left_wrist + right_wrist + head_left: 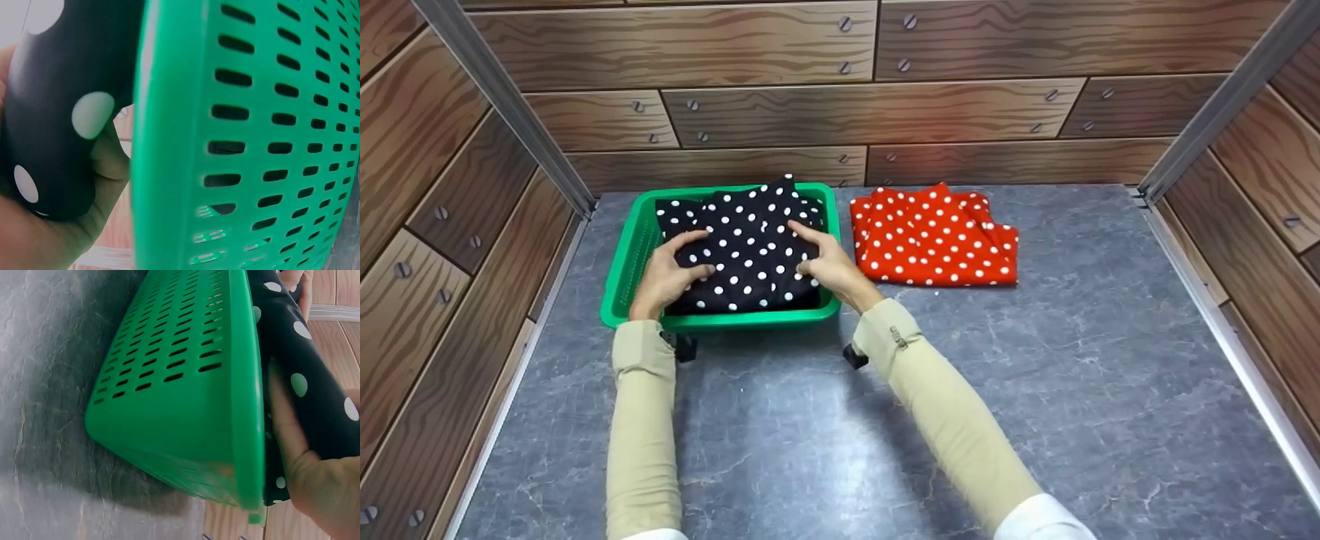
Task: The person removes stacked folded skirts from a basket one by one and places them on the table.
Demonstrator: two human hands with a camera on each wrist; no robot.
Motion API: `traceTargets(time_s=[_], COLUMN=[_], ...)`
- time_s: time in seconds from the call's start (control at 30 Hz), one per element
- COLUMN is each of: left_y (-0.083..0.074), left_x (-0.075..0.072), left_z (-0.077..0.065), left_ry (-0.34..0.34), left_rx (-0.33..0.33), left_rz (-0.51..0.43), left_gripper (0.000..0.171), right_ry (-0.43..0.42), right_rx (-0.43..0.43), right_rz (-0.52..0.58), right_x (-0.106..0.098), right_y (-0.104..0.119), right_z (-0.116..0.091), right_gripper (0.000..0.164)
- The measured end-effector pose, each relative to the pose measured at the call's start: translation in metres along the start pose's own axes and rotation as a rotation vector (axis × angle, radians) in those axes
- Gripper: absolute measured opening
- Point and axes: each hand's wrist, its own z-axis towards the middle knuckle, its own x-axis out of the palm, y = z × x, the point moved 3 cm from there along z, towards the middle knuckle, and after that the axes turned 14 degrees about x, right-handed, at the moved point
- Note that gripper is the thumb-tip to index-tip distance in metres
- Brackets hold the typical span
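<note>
A folded black cloth with white dots [746,251] lies at the top of a green plastic basket [735,321], its upper corner rising past the back rim. At the cloth's left side, my left hand [664,276] grips a thick fold; the left wrist view shows that fold [56,112] between thumb and palm. My right hand [834,264] grips the right side, with the cloth [315,402] between its thumb and fingers in the right wrist view. Some fingers of both hands are hidden. More black dotted fabric [679,214] shows beneath the folded piece.
A folded red cloth with white dots [934,238] lies right of the basket on the grey marbled surface [1080,375]. Wood-patterned panels [780,112] enclose the back and both sides, with metal edging [1234,352] along the right side.
</note>
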Motion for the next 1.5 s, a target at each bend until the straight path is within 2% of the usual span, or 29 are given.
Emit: traceTargets(time_s=[0.3, 0.43, 0.63, 0.73, 0.97, 1.1, 1.3, 1.5], left_y=[-0.013, -0.022, -0.037, -0.044, -0.051, -0.054, -0.059, -0.07], left_x=[0.008, 0.012, 0.019, 0.025, 0.039, 0.045, 0.056, 0.069], left_z=[-0.004, -0.007, -0.009, -0.008, -0.005, -0.006, -0.007, -0.006], left_ry=[-0.095, -0.117, -0.14, -0.133, -0.067, -0.045, -0.066, -0.089], left_rx=[0.03, 0.054, 0.115, 0.14, 0.168, 0.168, 0.173, 0.215], left_rz=[0.035, 0.025, 0.077, 0.076, -0.046, -0.041, -0.049, -0.061], left_gripper=[0.052, 0.053, 0.054, 0.054, 0.055, 0.059, 0.065, 0.065], right_ry=[-0.022, -0.026, -0.025, -0.025, -0.082, -0.111, -0.14, -0.171], right_rx=[-0.069, -0.1, -0.164, -0.173, -0.203, -0.222, -0.24, -0.272], right_rz=[-0.003, -0.011, 0.011, 0.031, 0.058, 0.07, 0.053, 0.072], right_x=[-0.013, -0.022, -0.036, -0.043, -0.057, -0.062, -0.072, -0.087], right_y=[0.007, 0.01, 0.013, 0.012, 0.004, 0.001, -0.002, -0.006], right_z=[-0.01, -0.019, -0.03, -0.035, -0.043, -0.047, -0.055, -0.066], right_gripper=[0.08, 0.08, 0.081, 0.081, 0.078, 0.075, 0.074, 0.074])
